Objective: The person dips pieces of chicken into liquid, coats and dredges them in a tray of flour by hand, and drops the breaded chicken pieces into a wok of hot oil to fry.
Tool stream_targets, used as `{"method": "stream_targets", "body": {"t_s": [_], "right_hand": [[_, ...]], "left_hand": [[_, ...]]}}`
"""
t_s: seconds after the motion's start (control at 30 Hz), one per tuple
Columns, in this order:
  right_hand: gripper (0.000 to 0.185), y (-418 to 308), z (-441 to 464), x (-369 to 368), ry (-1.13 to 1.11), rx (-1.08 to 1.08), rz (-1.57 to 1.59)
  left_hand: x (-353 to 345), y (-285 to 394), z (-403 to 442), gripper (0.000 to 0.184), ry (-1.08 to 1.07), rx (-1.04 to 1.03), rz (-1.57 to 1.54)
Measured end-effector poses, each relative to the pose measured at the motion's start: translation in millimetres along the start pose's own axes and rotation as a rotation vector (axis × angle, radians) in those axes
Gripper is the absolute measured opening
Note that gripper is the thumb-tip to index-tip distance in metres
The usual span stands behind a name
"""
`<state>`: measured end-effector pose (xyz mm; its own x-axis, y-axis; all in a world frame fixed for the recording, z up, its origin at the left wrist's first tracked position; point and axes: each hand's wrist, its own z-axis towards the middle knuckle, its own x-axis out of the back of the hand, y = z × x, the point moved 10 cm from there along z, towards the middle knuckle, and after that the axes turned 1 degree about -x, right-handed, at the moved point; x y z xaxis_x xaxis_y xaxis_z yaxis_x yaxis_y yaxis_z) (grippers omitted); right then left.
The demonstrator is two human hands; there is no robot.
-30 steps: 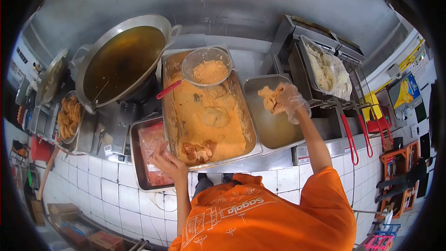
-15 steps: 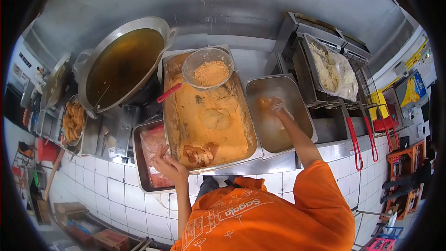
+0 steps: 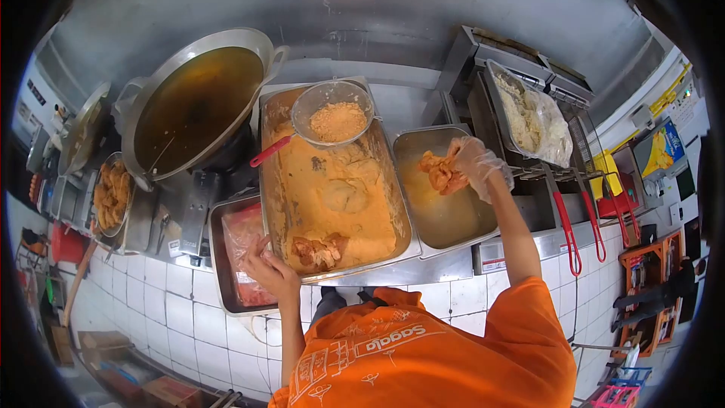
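Note:
My right hand [image 3: 477, 166], in a clear plastic glove, is closed on a wet, reddish piece of meat [image 3: 442, 173] above a metal pan of cloudy liquid [image 3: 453, 219]. Beside it lies a large tray of orange-tinted flour [image 3: 343, 215], with more raw meat [image 3: 319, 250] at its near end. A sieve with crumbs [image 3: 337, 121] and a red handle rests across the tray's far end. My left hand [image 3: 270, 268] is bare, its fingers apart, at the tray's near left corner over a pan holding bagged red meat [image 3: 245, 242].
A big wok of oil [image 3: 200, 106] stands at the back left, with a bowl of fried pieces [image 3: 112, 195] beside it. On the right are a tray of pale flour [image 3: 532, 117] and fryer baskets with red handles [image 3: 566, 230]. A person's dark-clothed legs [image 3: 657, 291] show at far right.
My right hand went down into the liquid and has come up again with the meat, which now looks redder, without its pale coating. My left hand stays by the tray corner.

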<state>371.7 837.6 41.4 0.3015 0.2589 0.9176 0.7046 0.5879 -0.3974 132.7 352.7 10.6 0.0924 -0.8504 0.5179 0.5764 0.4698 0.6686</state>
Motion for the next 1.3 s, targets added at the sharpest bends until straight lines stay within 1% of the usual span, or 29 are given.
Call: {"method": "stream_targets", "body": {"t_s": [0.1, 0.13, 0.23, 0.3, 0.47, 0.57, 0.67, 0.77, 0.87, 0.97, 1.07, 1.17, 1.27, 1.3], "right_hand": [[0.015, -7, -4, 43, 0.074, 0.014, -0.008], [0.016, -22, -16, 66, 0.097, -0.062, -0.027], [0.019, -48, -33, 100, 0.065, -0.042, -0.043], [0.015, -51, -32, 110, 0.077, -0.052, 0.036], [0.011, -39, -27, 112, 0.077, -0.081, 0.132], [0.018, -41, -32, 111, 0.008, -0.13, 0.054], [0.017, -43, -32, 109, 0.049, -0.106, 0.02], [0.015, -50, -33, 107, 0.014, -0.038, -0.013], [0.015, -49, -34, 105, 0.029, -0.052, -0.05], [0.014, -54, -34, 109, 0.123, 0.004, -0.027], [0.014, -52, -31, 104, 0.107, -0.019, -0.07], [0.012, -36, -21, 97, 0.148, 0.034, -0.129], [0.011, -43, -29, 93, 0.079, -0.078, -0.098], [0.011, -43, -26, 88, 0.101, -0.039, -0.155]], "left_hand": [[0, -2, -1, 0.036, 0.015, -0.006, -0.008], [0, -3, -1, 0.037, 0.02, -0.014, -0.011], [1, 0, -1, 0.037, 0.015, -0.008, -0.026], [1, 0, -1, 0.037, 0.012, -0.001, -0.033], [2, 0, -1, 0.037, 0.036, -0.019, -0.029], [2, 0, -1, 0.037, 0.041, -0.021, -0.031], [2, -1, -1, 0.037, 0.034, -0.021, -0.034], [2, 0, 0, 0.038, 0.024, -0.007, -0.036], [2, -1, 0, 0.038, 0.032, -0.012, -0.045], [1, -1, -1, 0.038, 0.028, -0.03, -0.018], [2, 1, -1, 0.038, 0.029, -0.033, -0.009], [1, -2, -1, 0.037, 0.029, -0.019, -0.02], [2, -2, -1, 0.037, 0.026, -0.027, -0.026], [3, -2, -1, 0.037, 0.02, -0.016, -0.025]]}}
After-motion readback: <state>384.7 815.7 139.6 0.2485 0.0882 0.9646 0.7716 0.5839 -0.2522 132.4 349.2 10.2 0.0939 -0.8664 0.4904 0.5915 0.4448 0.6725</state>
